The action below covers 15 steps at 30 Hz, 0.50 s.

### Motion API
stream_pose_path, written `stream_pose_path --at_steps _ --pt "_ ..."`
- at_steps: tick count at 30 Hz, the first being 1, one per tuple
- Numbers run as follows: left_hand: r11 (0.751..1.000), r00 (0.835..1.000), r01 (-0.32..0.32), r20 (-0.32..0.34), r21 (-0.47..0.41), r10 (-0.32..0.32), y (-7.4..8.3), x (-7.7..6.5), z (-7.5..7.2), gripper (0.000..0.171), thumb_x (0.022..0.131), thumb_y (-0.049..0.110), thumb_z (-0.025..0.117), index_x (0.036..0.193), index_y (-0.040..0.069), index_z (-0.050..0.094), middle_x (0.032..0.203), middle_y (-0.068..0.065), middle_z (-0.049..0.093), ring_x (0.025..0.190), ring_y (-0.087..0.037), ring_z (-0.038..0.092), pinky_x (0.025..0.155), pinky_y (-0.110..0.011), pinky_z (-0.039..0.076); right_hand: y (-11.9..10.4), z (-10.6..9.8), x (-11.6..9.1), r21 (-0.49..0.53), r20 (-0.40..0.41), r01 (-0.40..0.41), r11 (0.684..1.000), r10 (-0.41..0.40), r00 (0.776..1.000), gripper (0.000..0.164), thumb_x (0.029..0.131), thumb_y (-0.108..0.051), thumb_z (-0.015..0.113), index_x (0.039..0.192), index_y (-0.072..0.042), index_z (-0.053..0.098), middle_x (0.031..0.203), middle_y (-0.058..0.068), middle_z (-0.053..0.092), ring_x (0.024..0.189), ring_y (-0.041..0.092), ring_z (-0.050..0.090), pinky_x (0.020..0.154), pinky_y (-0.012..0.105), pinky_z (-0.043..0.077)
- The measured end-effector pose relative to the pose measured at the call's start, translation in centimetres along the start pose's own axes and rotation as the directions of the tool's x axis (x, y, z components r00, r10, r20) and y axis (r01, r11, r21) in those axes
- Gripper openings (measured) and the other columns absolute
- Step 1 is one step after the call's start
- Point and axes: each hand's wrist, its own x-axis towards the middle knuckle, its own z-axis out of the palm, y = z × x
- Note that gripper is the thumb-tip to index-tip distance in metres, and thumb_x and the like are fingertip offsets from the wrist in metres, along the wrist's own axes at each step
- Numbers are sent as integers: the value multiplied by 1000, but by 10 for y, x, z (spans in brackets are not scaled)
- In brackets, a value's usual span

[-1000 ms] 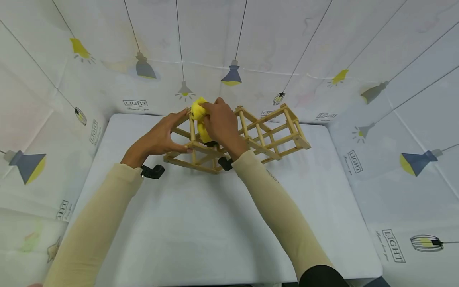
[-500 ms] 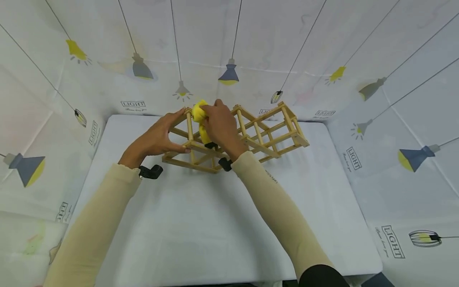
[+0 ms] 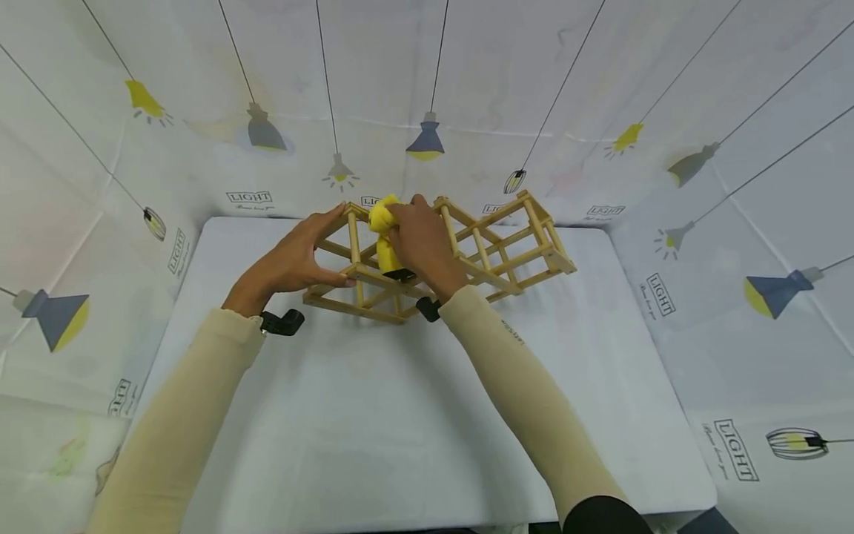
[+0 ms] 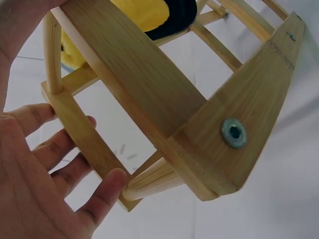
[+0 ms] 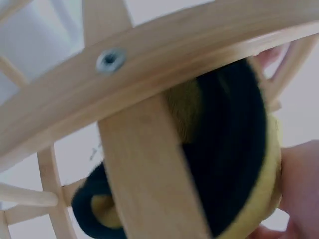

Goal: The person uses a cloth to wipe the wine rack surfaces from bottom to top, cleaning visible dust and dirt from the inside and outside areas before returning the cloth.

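A light wooden rack (image 3: pixel 494 278) of bars and round rungs stands at an angle on the table. My left hand (image 3: pixel 288 259) grips its left end, thumb on the front bar and fingers at the back; in the left wrist view, fingertips (image 4: pixel 112 186) touch the end bar. My right hand (image 3: pixel 425 241) pinches a soft yellow fabric item (image 3: pixel 387 256) with dark trim at the rack's left section. In the right wrist view its dark edge (image 5: pixel 234 144) shows behind a wooden slat (image 5: pixel 149 169). The item's exact kind is unclear, and my right fingertips are mostly hidden.
The white table (image 3: pixel 347 423) extends in front of the rack. Behind and at both sides hang pale sheets (image 3: pixel 520 67) printed with lamps. The rack's right section (image 3: pixel 534 215) reaches toward the back edge.
My right hand and the yellow item have shifted a little to the right and toward me. The left hand keeps its hold on the rack, which stays in place.
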Motion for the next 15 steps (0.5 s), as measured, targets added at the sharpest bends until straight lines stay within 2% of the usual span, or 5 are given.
stream_pose_path --at_steps 4,7,9,11,15 --pt "1000 1000 9 9 15 -9 -1 -1 0 128 76 43 96 173 31 12 176 -6 26 161 -35 27 126 -68 28 9 -5 -10 31 -88 -59 998 62 994 42 104 -11 61 145 -15 67 113 16 65 87 27 62 77 41 59" --pt "1000 1000 3 0 21 -3 -1 -1 -1 129 75 43 96 172 32 12 175 -7 27 160 -35 28 126 -68 28 10 -14 -15 76 -219 -80 994 95 971 44 103 -10 61 147 -13 66 111 18 65 85 29 64 75 43 60" --pt "1000 1000 4 -4 23 -4 -2 -1 -2 129 75 42 96 172 32 11 176 -7 26 160 -36 27 126 -69 28 9 -18 -15 71 -265 -112 991 127 956 41 103 -9 61 144 -10 67 111 19 66 87 31 66 76 44 60" --pt "1000 1000 9 -5 24 -9 -3 -2 -2 129 76 42 96 172 33 11 176 -7 26 161 -36 26 126 -69 28 8 -19 -13 21 -240 -159 987 159 958 37 103 -11 63 140 -9 69 113 19 67 90 31 67 78 45 61" --pt "1000 1000 20 2 18 -20 -4 -3 -1 128 77 42 96 172 33 11 176 -7 26 160 -36 27 126 -70 28 5 -11 -8 -64 -40 -186 980 184 982 24 104 -17 64 124 -6 73 110 16 67 94 30 67 82 47 62"
